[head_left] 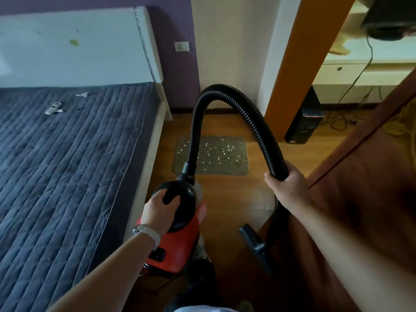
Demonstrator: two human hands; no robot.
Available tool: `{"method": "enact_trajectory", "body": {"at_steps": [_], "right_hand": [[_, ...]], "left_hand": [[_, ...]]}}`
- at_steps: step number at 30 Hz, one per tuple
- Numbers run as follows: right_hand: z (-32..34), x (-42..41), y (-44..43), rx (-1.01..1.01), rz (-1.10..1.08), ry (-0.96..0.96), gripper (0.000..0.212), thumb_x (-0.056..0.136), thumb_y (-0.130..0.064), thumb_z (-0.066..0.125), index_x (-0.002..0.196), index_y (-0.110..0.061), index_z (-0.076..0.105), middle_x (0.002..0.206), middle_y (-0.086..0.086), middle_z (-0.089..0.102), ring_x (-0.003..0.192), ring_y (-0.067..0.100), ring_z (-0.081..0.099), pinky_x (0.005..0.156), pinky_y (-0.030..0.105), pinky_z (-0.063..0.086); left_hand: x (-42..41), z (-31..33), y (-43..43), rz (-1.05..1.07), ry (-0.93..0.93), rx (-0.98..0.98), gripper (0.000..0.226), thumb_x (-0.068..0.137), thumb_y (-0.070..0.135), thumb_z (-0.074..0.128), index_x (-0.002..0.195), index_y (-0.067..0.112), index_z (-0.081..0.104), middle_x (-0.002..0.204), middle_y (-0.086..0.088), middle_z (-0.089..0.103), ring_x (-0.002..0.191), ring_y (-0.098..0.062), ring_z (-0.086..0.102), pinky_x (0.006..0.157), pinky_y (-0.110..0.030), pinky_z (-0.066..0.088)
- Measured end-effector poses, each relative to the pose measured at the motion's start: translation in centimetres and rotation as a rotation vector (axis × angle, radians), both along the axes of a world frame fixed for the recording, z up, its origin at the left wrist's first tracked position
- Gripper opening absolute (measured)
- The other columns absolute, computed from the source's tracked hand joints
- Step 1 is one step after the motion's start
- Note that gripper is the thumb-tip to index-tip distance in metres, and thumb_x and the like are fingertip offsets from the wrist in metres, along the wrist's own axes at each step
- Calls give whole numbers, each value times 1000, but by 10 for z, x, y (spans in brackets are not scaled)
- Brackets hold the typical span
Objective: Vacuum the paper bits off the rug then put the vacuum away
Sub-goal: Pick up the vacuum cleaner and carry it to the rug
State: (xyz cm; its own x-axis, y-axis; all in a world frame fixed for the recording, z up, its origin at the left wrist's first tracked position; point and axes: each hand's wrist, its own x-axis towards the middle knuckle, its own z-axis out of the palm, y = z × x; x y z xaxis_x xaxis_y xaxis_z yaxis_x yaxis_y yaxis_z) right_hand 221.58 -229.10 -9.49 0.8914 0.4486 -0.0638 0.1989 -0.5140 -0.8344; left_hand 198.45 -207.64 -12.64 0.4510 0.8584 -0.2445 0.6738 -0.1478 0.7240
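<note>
1 rug (238, 167) counted; paper bits (216, 152) on it too small to be tallied. Noted nearer than rug: 1 vacuum (180, 239), 1 hose (254, 113), 1 nozzle (251, 238), 2 hands (left hand (157, 212), right hand (286, 185)).

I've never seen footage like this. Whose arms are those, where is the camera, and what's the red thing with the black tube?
No machine here: a person wears one camera on the head, looking down at their own arms. The left hand grips the black handle of a red vacuum cleaner. The right hand holds its ribbed hose, whose nozzle hangs low. Ahead, a small grey rug lies on the wooden floor, strewn with white paper bits. A bed stands at left.
</note>
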Motion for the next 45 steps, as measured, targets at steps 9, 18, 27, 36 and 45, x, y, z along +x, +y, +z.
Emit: {"method": "enact_trajectory", "body": {"at_steps": [9,18,27,36,45], "right_hand": [[-7,92,126,-98,11,33,27,89,-28,69,112,-27,56,86,-5,62,75,9,60,57,22,44],[-46,157,242,-92,59,112,15,90,-22,68,99,-23,56,72,-2,55,58,13,52,43,13,41],[-202,216,321,-116,90,313,10,90,-24,67,92,-19,59,70,4,65,59,19,61,47,21,47],[-363,249,383,7,145,432,16,89,-18,67,90,-4,59,66,8,63,56,13,60,53,24,49],[-517,272,445,189,253,358,11,84,-16,68,83,-12,58,60,6,60,57,24,59,63,43,52]], "left_hand": [[86,-35,121,-54,-13,-112,10,92,30,61,96,31,53,78,14,55,69,-1,50,55,-20,39],[161,-78,216,15,52,-220,44,94,35,58,134,19,50,84,6,53,69,-7,50,60,-25,43],[201,-199,259,149,163,-271,32,94,38,57,124,31,54,88,8,60,74,-11,57,68,-33,53],[219,-352,286,251,210,-176,6,93,37,56,97,34,60,77,4,64,65,-15,62,57,-33,51],[227,-526,322,285,83,-90,11,92,37,56,84,31,61,70,3,66,63,-12,63,56,-30,50]]}}
